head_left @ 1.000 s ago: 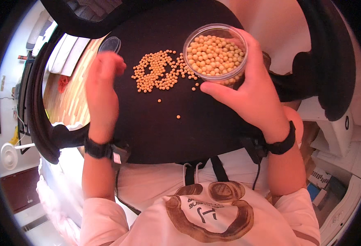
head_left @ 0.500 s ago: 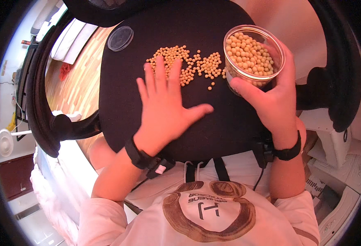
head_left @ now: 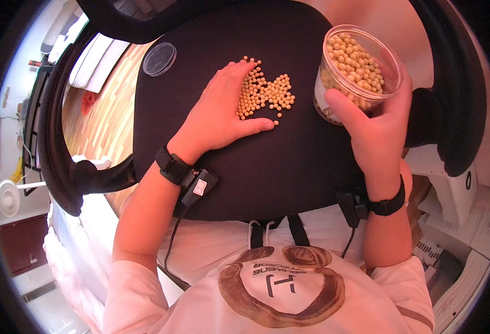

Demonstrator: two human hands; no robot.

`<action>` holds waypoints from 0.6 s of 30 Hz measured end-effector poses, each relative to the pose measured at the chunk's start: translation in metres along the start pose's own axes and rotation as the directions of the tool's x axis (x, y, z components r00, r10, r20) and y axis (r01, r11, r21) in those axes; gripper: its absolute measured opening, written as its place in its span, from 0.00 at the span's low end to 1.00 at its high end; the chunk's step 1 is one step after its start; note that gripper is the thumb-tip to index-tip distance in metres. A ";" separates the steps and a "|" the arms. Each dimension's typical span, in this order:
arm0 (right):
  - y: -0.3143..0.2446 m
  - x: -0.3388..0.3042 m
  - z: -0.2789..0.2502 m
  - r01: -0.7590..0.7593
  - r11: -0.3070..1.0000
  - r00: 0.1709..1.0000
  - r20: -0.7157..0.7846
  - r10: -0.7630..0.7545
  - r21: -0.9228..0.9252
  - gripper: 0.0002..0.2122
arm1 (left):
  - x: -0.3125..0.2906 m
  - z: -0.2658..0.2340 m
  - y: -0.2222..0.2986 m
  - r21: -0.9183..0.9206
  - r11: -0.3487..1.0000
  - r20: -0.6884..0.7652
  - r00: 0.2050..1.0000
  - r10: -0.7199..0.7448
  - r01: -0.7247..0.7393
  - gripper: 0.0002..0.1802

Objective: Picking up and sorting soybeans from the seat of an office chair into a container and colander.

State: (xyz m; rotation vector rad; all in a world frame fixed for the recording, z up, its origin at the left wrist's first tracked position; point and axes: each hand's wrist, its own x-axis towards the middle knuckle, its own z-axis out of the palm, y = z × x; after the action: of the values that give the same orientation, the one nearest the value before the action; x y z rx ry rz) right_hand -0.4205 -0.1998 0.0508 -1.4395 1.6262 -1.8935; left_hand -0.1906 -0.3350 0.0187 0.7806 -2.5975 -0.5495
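My left hand rests on its edge against the left side of a pile of soybeans, thumb stretched toward the near stray beans and fingers curving round the far side. It holds nothing. The beans lie loose on a black chair seat. To the right, my right hand is wrapped round a clear plastic jar with no lid on it. The jar tilts toward me, and many soybeans show inside. Its fingers on the far side are partly hidden by the jar.
A clear round lid lies at the seat's far left. Black armrests flank the seat, and the backrest rises at the far edge. Wooden floor shows at left. Each wrist wears a black strap with a cabled box.
My left hand has turned from flat and spread to upright on its edge, at the pile's left side. The beans sit closer together. The jar in my right hand has shifted slightly right.
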 end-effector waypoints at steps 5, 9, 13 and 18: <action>0.005 -0.002 0.006 -0.033 0.999 0.999 -0.009 0.034 0.024 0.40 | 0.010 0.015 0.012 0.014 0.999 0.001 0.999 0.045 -0.045 0.57; 0.000 0.001 0.002 -0.039 0.998 0.999 0.005 0.039 0.049 0.40 | 0.025 0.027 0.026 0.161 0.987 -0.053 0.998 0.036 -0.027 0.54; -0.004 -0.001 -0.001 -0.064 0.998 0.996 0.055 0.065 -0.016 0.40 | 0.035 0.037 0.023 0.301 0.954 -0.095 0.995 0.042 -0.011 0.49; -0.002 0.000 0.001 -0.032 0.999 0.996 0.079 0.030 0.026 0.40 | 0.044 0.040 0.017 0.330 0.939 -0.130 0.990 -0.060 0.100 0.45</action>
State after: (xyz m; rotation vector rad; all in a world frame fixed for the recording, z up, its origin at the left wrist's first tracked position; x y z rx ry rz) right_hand -0.4188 -0.2001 0.0522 -1.4509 1.5716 -1.8117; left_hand -0.2499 -0.3374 0.0030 0.9969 -2.5895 -0.0727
